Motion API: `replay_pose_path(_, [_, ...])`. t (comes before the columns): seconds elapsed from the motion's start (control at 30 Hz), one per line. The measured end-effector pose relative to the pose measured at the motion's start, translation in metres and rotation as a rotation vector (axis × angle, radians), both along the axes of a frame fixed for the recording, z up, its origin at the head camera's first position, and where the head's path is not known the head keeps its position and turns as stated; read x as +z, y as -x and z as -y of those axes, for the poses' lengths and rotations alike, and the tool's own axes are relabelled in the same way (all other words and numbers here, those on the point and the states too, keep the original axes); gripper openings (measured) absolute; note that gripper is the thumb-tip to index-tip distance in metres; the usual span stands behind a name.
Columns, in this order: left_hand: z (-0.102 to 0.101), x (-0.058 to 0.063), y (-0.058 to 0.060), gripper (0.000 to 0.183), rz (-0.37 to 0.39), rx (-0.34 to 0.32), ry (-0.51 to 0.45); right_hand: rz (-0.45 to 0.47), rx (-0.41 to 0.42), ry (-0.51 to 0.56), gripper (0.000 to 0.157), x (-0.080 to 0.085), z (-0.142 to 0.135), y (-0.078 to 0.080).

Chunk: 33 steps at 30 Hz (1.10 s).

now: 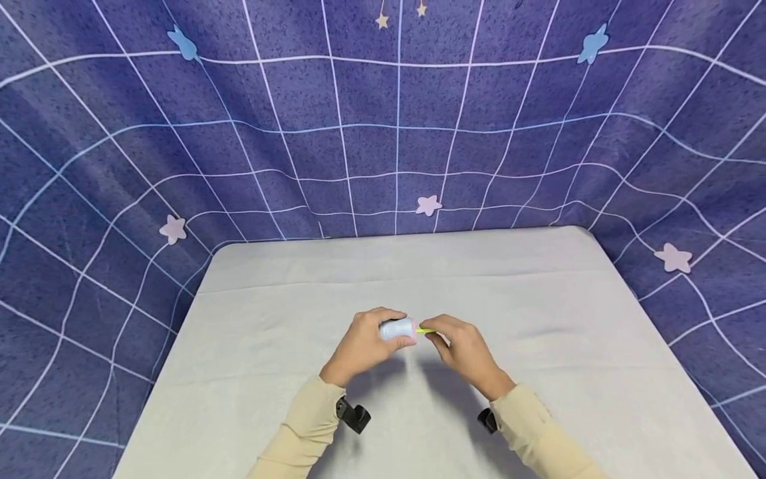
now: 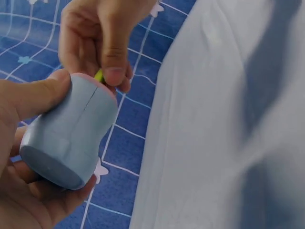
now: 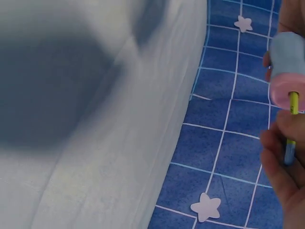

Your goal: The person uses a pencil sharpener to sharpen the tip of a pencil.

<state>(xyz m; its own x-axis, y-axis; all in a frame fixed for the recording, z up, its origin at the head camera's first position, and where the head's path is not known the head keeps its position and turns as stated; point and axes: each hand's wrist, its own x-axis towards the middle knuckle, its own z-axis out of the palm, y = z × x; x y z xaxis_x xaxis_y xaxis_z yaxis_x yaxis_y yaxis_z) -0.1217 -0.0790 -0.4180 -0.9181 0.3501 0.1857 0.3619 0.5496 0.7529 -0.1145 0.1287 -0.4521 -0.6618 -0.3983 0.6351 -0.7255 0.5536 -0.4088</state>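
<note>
Curling half-closed round the blue container [image 1: 396,329], the left hand [image 1: 365,342] grips it; at the container's pink end [image 3: 281,90], the right hand [image 1: 465,347], nearly closed, pinches a yellow pencil [image 3: 293,104] inserted there. The bench [image 1: 479,279] lies below the container.

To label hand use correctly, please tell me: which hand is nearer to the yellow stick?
Right: the right hand pinches the yellow stick. The left hand is farther, holding the blue-and-pink container the stick enters.
</note>
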Motion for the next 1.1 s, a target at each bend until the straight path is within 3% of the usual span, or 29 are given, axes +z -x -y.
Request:
replay_pose_path(0.2, [0.005, 0.005, 0.004, 0.036, 0.156, 0.009, -0.050, -0.174, -0.024, -0.016, 0.025, -0.004, 0.002, 0.001])
replay_pose_path(0.4, [0.008, 0.007, 0.005, 0.036, 0.166, -0.010, -0.038, -0.217, -0.017, 0.009, 0.028, -0.007, 0.003, 0.002])
replay_pose_path(0.53, [0.010, 0.008, 0.006, 0.035, 0.178, -0.024, -0.043, -0.258, -0.022, 0.006, 0.013, -0.006, 0.004, 0.002])
replay_pose_path(0.6, [0.012, 0.009, 0.007, 0.034, 0.194, -0.033, -0.064, -0.319, -0.023, -0.015, 0.011, -0.005, 0.004, 0.002])
replay_pose_path(0.7, [0.013, 0.010, 0.009, 0.031, 0.213, -0.042, -0.089, -0.451, -0.023, -0.058, 0.023, -0.003, 0.005, 0.003])
replay_pose_path(0.83, [0.014, 0.010, 0.011, 0.029, 0.241, -0.050, -0.110, -0.579, -0.006, -0.068, 0.026, -0.001, 0.005, 0.004])
replay_pose_path(1.1, [0.011, 0.004, 0.014, 0.031, 0.418, -0.112, -0.266, -0.607, 0.031, -0.048, 0.025, 0.000, 0.002, 0.008])
